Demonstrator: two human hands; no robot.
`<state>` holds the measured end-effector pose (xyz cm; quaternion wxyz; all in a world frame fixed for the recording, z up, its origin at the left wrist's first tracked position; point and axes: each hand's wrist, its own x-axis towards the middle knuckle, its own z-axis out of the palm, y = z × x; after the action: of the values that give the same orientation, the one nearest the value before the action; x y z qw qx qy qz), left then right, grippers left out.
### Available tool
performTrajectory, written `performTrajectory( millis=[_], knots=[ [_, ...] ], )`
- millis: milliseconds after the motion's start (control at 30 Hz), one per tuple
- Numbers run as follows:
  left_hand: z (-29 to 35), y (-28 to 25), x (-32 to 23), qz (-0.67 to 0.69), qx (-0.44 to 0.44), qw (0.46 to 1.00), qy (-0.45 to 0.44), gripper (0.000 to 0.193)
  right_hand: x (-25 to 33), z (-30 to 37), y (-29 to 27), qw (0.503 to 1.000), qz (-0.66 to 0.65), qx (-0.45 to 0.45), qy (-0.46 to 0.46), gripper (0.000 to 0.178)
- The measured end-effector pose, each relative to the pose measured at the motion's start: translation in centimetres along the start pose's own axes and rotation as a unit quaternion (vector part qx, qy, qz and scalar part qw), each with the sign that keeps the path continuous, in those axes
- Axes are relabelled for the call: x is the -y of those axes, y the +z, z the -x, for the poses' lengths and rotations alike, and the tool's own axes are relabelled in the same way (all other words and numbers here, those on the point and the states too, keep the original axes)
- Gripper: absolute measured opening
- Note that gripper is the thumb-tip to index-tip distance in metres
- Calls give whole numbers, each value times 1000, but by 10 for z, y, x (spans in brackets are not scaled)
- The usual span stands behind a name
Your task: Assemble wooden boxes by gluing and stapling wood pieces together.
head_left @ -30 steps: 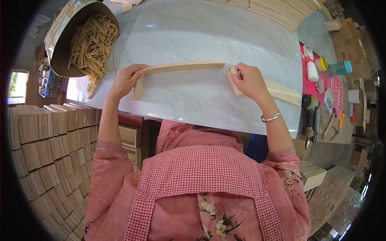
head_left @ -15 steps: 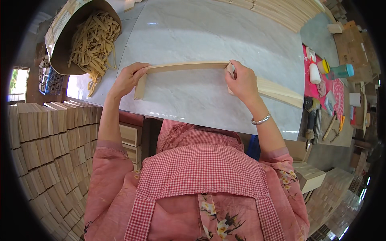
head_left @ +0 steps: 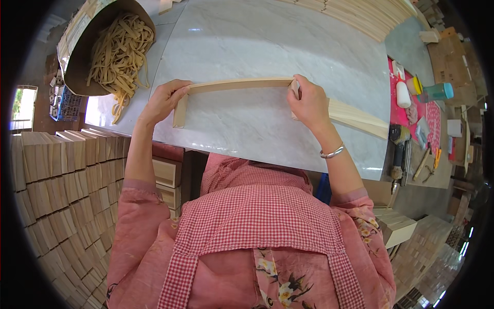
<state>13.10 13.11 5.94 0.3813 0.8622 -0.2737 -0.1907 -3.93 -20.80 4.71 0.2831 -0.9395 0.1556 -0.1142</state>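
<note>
A three-sided wooden frame (head_left: 239, 84) stands on the grey marbled table (head_left: 231, 123), its long side away from me and its open side toward me. My left hand (head_left: 165, 100) is closed round the far left corner, where a short wooden side piece (head_left: 180, 110) runs toward me. At the far right corner my right hand (head_left: 309, 100) grips the joint, thumb on the inner face. That hand hides most of the right short piece. Beside my right hand lie pale flat boards (head_left: 357, 118).
A box of tangled tan bands (head_left: 121, 56) lies tipped at the left. Long wooden strips (head_left: 355, 15) are stacked at the far right. Wood blocks (head_left: 62, 170) pile up left of the table. A white bottle (head_left: 403, 95) and a teal container (head_left: 437, 91) lie at the right.
My right hand and the frame's right end have shifted very slightly away from me. Both hands keep their grip on the corners.
</note>
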Motion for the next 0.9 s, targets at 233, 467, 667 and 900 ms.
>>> performTrajectory(
  millis=[233,467,667,900],
  knots=[
    [2,9,-17,-8,-8,1000,8,26,-1,7,-4,997,-75,-20,31,27],
    [-25,27,-46,3,5,1000,29,27,-19,24,-28,993,-60,-64,78,29],
    [-45,41,-33,12,17,998,51,29,-32,26,-22,992,-31,-31,120,37],
    [-41,40,-27,55,18,998,10,36,-60,45,-62,990,-28,-14,136,58]
  ],
)
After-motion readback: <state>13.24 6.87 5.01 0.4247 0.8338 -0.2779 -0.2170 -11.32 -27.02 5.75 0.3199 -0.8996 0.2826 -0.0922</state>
